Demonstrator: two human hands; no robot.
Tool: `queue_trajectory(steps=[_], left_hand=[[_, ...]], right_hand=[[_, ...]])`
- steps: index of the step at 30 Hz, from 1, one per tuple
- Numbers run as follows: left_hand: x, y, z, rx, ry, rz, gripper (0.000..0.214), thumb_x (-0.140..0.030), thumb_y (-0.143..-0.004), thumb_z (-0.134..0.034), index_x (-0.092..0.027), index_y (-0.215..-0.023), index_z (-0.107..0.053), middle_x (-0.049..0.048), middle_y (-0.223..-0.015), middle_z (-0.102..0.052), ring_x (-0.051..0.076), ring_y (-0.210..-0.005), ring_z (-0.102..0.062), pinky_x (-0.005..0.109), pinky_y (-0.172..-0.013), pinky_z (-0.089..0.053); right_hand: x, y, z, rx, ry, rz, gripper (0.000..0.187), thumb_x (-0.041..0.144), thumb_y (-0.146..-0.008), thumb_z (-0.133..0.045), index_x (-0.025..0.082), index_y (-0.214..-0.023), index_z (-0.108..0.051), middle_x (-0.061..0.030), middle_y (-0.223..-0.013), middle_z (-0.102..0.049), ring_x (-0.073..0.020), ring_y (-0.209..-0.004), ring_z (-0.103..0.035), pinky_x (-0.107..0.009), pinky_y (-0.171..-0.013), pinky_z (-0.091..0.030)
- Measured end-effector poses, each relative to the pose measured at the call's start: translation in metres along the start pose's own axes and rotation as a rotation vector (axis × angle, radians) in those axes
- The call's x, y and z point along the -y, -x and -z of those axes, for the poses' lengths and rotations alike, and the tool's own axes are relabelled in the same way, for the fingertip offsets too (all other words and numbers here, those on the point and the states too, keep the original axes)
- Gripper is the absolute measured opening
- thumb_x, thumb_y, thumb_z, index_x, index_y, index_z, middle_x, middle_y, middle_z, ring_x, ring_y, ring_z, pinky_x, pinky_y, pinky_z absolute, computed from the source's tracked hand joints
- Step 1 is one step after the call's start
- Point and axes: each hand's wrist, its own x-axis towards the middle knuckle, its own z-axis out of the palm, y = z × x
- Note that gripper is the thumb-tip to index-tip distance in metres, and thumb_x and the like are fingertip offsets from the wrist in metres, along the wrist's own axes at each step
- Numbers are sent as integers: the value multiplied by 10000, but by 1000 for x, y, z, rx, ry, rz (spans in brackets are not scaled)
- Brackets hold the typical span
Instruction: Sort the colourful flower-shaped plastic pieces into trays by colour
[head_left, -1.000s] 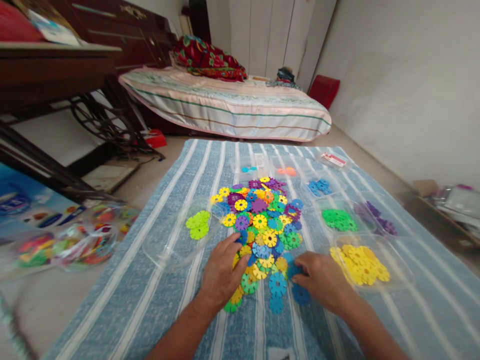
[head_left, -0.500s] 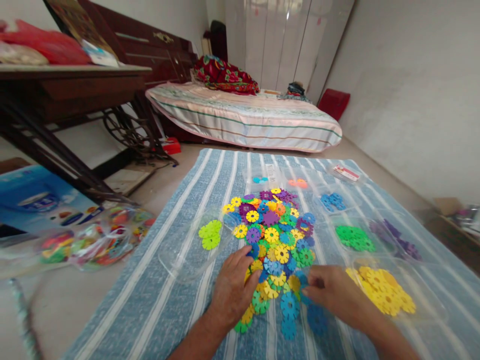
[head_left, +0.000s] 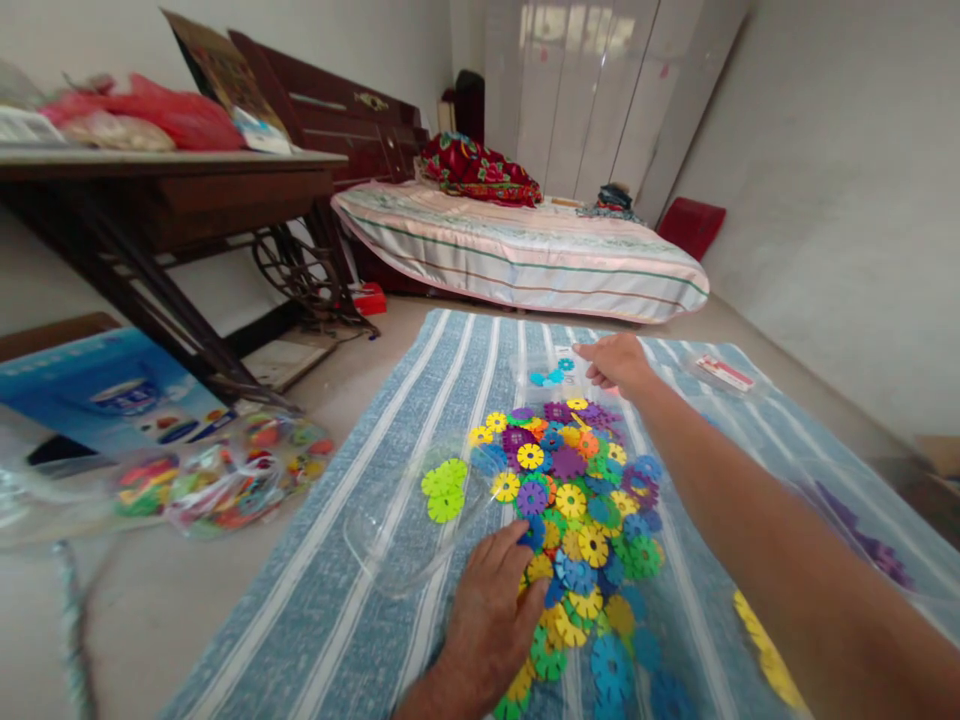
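A heap of notched plastic snowflake discs (head_left: 570,500) in many colours lies on the striped cloth. My left hand (head_left: 495,600) rests flat against the heap's near left side, fingers stretched out and holding nothing. Far ahead, my right hand (head_left: 616,364) is over the back of the cloth, fingers apart, beside a clear tray (head_left: 525,372). One light blue disc (head_left: 566,365) shows just left of its fingertips, apart from them. Other light blue discs (head_left: 547,378) lie in that tray. Left of the heap, a clear tray (head_left: 375,540) holds lime green discs (head_left: 445,490).
My right forearm covers much of the right-hand trays. Past it show yellow discs (head_left: 766,650), purple discs (head_left: 862,535) and a small clear box with a red-and-white label (head_left: 724,373). Bagged toys (head_left: 225,480) lie on the floor at left. A bed (head_left: 525,250) stands behind.
My right hand has moved from the heap's near right side forward to the back tray. One more light blue disc shows there. My left hand stays at the heap; the view has shifted.
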Motion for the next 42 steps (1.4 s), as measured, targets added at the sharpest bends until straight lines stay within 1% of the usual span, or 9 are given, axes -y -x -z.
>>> queue_trajectory(steps=[2,5,14,19,23,29,33,37,42], left_hand=[[0,0,0,4,2,5,122,-201,-773,-555,-186,-894,-546,114,-1116,-620,234,-1008,-593,412,-842,-532],[0,0,-1,23,15,6,105,-200,-782,-547,-183,-885,-546,116,-1125,-614,233,-1017,-586,415,-854,-524],[3,-5,-5,58,24,-30,97,-238,-818,-527,-174,-886,-552,124,-1148,-598,238,-1049,-567,420,-878,-501],[5,-6,-6,67,3,-49,104,-251,-823,-524,-171,-883,-553,131,-1156,-590,242,-1064,-559,421,-890,-492],[6,-7,-6,64,-6,-65,117,-251,-828,-519,-169,-905,-548,131,-1153,-590,231,-1061,-560,416,-897,-487],[6,-9,-7,66,-8,-61,117,-263,-830,-513,-166,-882,-556,133,-1146,-596,237,-1054,-565,421,-894,-487],[7,-9,-7,57,-15,-54,130,-273,-830,-509,-170,-884,-566,128,-1147,-600,238,-1055,-567,421,-894,-488],[9,-9,-6,46,-23,-57,132,-286,-832,-502,-182,-877,-570,117,-1150,-603,233,-1055,-573,411,-890,-492],[11,-8,-7,33,-36,-71,131,-292,-827,-513,-181,-871,-568,117,-1133,-615,238,-1041,-583,412,-876,-502]], right_hand=[[-1,-1,-3,-30,33,20,252,349,-774,-581,140,-634,-568,-1,-438,-546,-83,-354,-475,-191,-388,-376],[-14,24,-4,-1,98,71,212,320,-745,-596,144,-627,-597,3,-462,-564,-86,-395,-495,-190,-421,-369],[-69,163,32,309,417,234,181,315,-733,-563,181,-630,-626,27,-559,-560,-101,-545,-496,-212,-513,-307],[-107,229,38,448,579,66,104,302,-714,-589,214,-734,-640,21,-625,-614,-132,-597,-551,-230,-547,-310],[-124,264,34,423,670,42,121,270,-693,-598,211,-791,-634,-11,-781,-636,-164,-707,-578,-247,-601,-336],[-127,279,25,367,728,29,131,237,-729,-549,199,-829,-625,-41,-892,-612,-191,-845,-572,-262,-685,-363],[-131,277,21,343,662,18,98,190,-698,-548,195,-780,-602,-20,-825,-622,-172,-795,-571,-249,-662,-343],[-136,278,21,347,458,-53,34,180,-690,-540,194,-659,-543,41,-593,-554,-113,-598,-519,-218,-545,-283],[-133,256,38,323,100,-35,117,234,-715,-514,189,-608,-535,56,-515,-489,-88,-518,-462,-195,-493,-308]])
